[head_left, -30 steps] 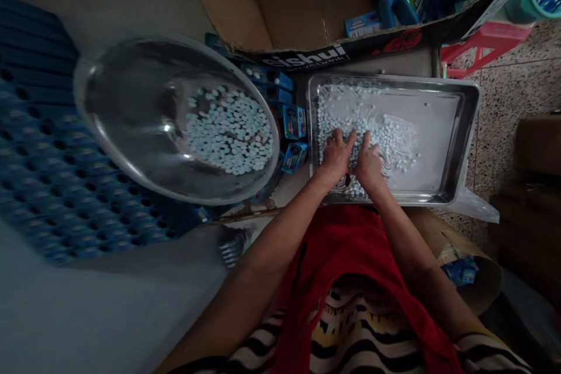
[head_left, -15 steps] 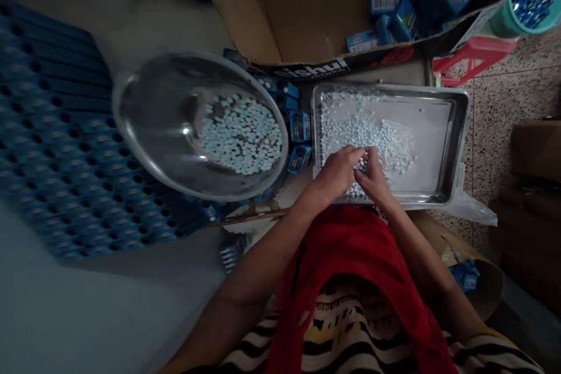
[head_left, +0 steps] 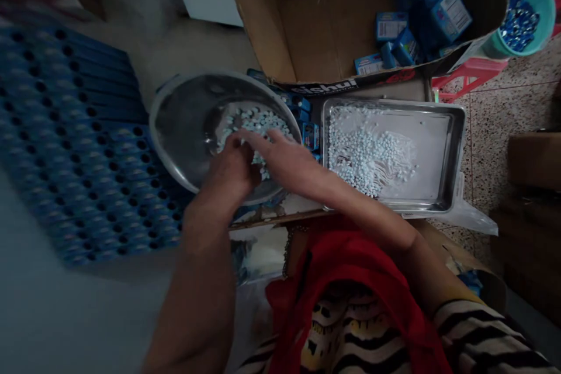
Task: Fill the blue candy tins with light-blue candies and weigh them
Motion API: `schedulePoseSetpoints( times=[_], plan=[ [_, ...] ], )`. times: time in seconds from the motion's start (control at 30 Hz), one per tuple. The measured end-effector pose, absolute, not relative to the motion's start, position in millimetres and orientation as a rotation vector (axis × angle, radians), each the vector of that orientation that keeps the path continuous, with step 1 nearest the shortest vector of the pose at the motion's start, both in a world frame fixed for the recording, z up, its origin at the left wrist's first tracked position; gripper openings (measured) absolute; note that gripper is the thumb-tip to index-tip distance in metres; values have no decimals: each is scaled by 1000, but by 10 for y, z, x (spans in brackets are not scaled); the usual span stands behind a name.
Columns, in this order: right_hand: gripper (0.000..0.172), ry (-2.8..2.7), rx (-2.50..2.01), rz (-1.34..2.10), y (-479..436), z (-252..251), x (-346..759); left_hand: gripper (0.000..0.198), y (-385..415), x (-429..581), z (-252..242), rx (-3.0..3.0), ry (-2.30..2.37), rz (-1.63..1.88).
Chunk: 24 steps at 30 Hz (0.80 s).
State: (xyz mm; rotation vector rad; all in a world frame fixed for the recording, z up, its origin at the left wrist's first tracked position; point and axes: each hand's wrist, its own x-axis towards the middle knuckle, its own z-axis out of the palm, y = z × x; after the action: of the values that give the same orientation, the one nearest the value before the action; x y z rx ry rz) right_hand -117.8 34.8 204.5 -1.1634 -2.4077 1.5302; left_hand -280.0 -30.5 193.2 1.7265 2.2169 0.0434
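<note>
Both my hands are over the large metal bowl (head_left: 175,146), which holds small pale blue and white candy-like pellets (head_left: 258,120). My left hand (head_left: 232,169) is closed, with its fingers curled inward and partly in shadow. Reaching across from the right, my right hand (head_left: 284,158) meets it, its fingers pressed together against the left hand. Whatever lies between the two hands is hidden. To the right, a shallow metal tray (head_left: 438,205) carries many smaller round white pellets (head_left: 363,146), heaped at its left half.
Blue boxes with round holes (head_left: 87,175) stand in rows at left. Behind the tray is a cardboard carton (head_left: 315,23) with several blue packets (head_left: 391,26). A turquoise tub (head_left: 543,11) of shiny blue wrapped pieces stands at far right, near a pink stool (head_left: 477,76).
My cupped hands, with pellets showing between them, have left the tray and moved left over the bowl. A small gap now shows among the pellets in the tray.
</note>
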Motion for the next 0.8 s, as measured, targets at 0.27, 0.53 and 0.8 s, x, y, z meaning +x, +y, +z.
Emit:
schedulePoseSetpoints(
  times=[0.27, 0.53, 0.8],
  plan=[
    [40, -2493, -1542, 1038, 1088, 730, -155, 26, -1005, -1304, 1727, 1463, 1900, 26],
    [55, -2957, -1063, 1048, 579, 497, 78, 72, -1118, -939, 859, 1282, 1955, -275],
    [76, -2923, -1512, 838, 569, 540, 616, 124, -870, -753, 685, 1205, 2066, -256]
  ],
)
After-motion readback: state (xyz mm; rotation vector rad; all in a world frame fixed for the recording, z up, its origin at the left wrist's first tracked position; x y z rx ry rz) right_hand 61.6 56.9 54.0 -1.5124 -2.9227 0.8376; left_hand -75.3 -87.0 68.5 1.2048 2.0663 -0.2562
